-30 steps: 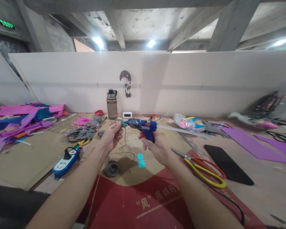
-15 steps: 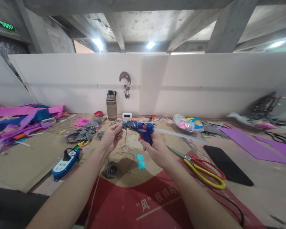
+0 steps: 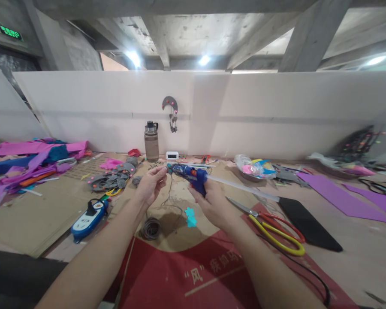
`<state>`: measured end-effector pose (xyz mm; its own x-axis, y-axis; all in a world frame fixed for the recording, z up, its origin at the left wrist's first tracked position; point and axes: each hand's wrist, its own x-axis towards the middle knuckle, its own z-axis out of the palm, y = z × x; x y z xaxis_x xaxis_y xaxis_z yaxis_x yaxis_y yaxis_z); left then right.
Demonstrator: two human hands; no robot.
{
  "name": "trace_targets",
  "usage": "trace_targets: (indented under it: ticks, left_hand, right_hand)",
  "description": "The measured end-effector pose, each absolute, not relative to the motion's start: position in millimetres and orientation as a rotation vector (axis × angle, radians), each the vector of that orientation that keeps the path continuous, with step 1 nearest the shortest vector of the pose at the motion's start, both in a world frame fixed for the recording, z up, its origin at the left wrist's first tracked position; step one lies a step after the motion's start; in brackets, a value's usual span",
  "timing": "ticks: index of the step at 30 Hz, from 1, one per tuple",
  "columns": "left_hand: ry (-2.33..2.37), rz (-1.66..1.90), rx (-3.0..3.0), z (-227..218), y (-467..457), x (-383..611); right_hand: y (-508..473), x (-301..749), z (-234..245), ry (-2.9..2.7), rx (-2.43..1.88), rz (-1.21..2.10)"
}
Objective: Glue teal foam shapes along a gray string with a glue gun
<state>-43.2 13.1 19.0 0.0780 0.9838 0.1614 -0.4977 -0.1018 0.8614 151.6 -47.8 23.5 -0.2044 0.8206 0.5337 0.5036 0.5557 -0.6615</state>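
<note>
My right hand [image 3: 212, 204] is closed round the grip of a blue hot glue gun [image 3: 189, 173], held above the table with its nozzle pointing left. A clear glue stick [image 3: 241, 186] juts from its back toward the right. My left hand [image 3: 150, 184] pinches something small at the nozzle tip, and a thin grey wire [image 3: 169, 193] hangs down from there. Below the hands lie a teal cut-out shape [image 3: 189, 216] and a coil of grey wire [image 3: 150, 228] on the cardboard.
Red-and-yellow scissors [image 3: 273, 229] and a black phone [image 3: 310, 223] lie right of my hands. A blue-and-white power strip [image 3: 89, 217] sits at the left. A water bottle [image 3: 151, 141] stands by the white wall. Pink and purple foam scraps [image 3: 28, 161] pile at the far left.
The glue gun has tilted, its back end swinging down and to the right, and my right hand has shifted slightly left. My left hand stays pinched at the nozzle.
</note>
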Motion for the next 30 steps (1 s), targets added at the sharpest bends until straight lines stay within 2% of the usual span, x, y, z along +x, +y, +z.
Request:
trace_targets:
  ticks: [30]
  left_hand:
    - [0.728,1.468,0.998,18.7,13.3,-42.0]
  right_hand:
    - [-49.3,150.2,23.7,-1.903,-1.080,0.318]
